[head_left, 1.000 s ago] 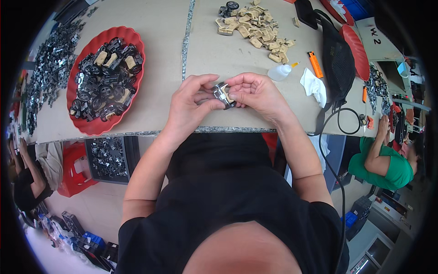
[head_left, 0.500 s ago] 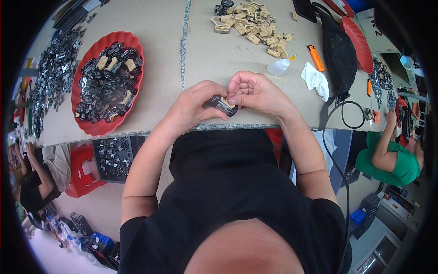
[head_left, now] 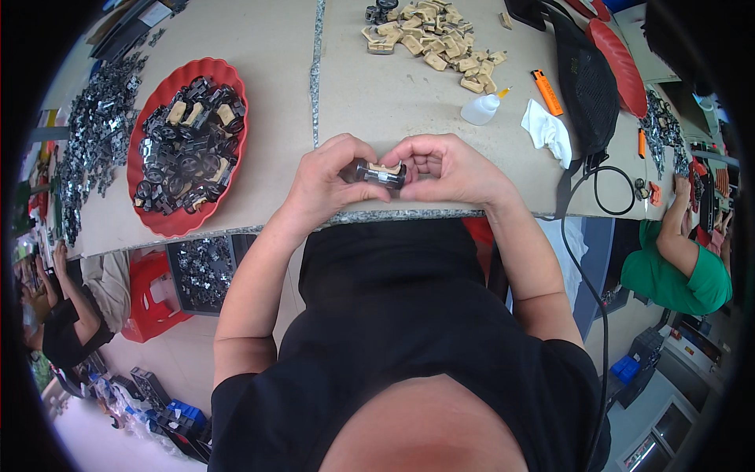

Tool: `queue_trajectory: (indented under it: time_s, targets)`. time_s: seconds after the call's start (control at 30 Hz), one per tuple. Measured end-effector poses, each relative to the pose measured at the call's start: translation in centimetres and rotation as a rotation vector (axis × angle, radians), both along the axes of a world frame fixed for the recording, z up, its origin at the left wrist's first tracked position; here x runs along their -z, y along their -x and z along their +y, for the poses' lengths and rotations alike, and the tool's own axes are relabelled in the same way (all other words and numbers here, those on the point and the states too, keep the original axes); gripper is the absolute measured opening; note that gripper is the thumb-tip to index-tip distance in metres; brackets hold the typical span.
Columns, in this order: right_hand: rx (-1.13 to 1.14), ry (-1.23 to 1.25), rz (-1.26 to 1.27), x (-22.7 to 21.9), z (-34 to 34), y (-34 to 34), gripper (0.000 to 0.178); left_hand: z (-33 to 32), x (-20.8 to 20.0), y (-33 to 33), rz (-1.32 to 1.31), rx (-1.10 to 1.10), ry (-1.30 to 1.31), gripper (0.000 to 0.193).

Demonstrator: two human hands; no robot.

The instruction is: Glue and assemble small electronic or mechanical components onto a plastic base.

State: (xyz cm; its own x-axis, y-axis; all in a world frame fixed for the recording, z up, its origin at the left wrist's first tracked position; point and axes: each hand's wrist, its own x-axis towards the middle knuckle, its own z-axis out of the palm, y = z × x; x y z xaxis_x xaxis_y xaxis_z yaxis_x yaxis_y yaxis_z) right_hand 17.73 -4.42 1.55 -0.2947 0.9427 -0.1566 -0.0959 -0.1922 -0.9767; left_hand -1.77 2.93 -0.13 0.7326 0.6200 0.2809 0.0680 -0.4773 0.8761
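Near the table's front edge, my left hand [head_left: 325, 175] pinches a toy car chassis [head_left: 381, 175], small and black with a clear or silvery band and a tan piece along its far side. The thumb lies below it and the index finger above. At the chassis's right end, my right hand [head_left: 450, 171] closes in with thumb and curled fingers touching it; its fingertips are partly hidden. To the left, a red scalloped bowl [head_left: 243, 130] holds many black wheeled chassis, a few with tan pieces. A pile of loose tan pieces [head_left: 435, 41] lies at the far side.
A white squeeze bottle [head_left: 478, 110], white cloth [head_left: 546, 132], orange cutter [head_left: 546, 92] and black bag [head_left: 583, 86] lie at right, with a cable [head_left: 578, 263] hanging down. Black parts [head_left: 100, 130] heap at far left. A person in green [head_left: 678, 267] works at right, another person's arms [head_left: 75, 291] at left.
The chassis has turned in my fingers, so its banded side now shows. My right hand has shifted from pinching at the tan piece to cupping the chassis's right end.
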Motion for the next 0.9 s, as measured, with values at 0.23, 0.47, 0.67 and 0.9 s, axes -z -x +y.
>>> queue_trajectory:
  time_s: [0.23, 0.47, 0.67, 0.9]
  targets:
    - [0.059, -0.180, -0.234, 0.4, -0.2, 0.3, 0.033, 0.2, -0.2, -0.2, 0.035, 0.024, 0.038, 0.036]
    - [0.132, -0.217, -0.281, 1.0, -0.5, 0.0, 0.025, 0.6, -2.1, -0.5, 0.164, 0.095, -0.074, 0.028]
    - [0.090, -0.361, -0.383, 1.1, -0.2, 0.1, 0.024, 1.1, -1.0, -0.8, 0.137, 0.192, -0.174, 0.024]
    - [0.057, -0.346, -0.388, 1.3, -0.3, 0.1, 0.023, 0.9, -0.1, -0.9, 0.028, 0.170, -0.101, 0.018]
